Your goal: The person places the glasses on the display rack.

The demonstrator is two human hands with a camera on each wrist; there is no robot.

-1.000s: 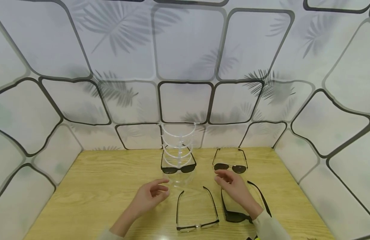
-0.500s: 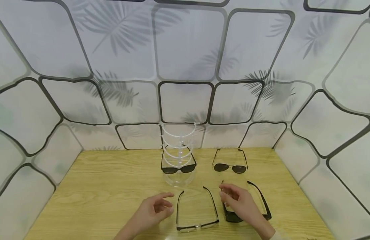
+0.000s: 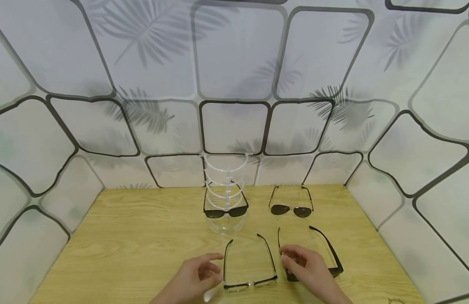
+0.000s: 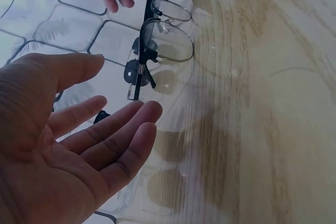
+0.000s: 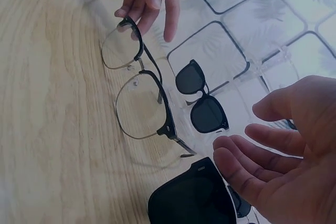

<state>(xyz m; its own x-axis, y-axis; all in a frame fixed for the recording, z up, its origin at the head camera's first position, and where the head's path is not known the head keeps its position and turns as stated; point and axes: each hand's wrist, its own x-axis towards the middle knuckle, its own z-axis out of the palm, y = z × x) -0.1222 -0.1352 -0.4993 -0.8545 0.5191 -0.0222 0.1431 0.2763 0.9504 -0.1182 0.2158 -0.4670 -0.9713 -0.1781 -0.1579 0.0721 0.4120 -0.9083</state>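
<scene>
Clear glasses with a dark browline (image 3: 250, 284) lie unfolded on the wooden table. My left hand (image 3: 199, 276) hovers at their left side, fingers loosely bent and holding nothing; in the left wrist view its fingertips are near one temple arm. Large dark sunglasses (image 3: 335, 271) lie to the right, partly covered by my right hand (image 3: 310, 270). In the right wrist view the right hand (image 5: 283, 150) has relaxed fingers beside the dark lens (image 5: 194, 198), with no grip on it; whether a fingertip touches the frame I cannot tell.
Behind stands a clear tiered display rack (image 3: 227, 196), with black sunglasses (image 3: 226, 212) at its base. Aviator sunglasses (image 3: 291, 210) lie at the back right. Patterned cloth walls (image 3: 234, 126) enclose the wooden table (image 3: 143, 228) at the back and sides.
Both hands have moved toward the table's front edge. The right hand has come from near the aviators down to the large dark sunglasses, and the left hand to beside the clear glasses.
</scene>
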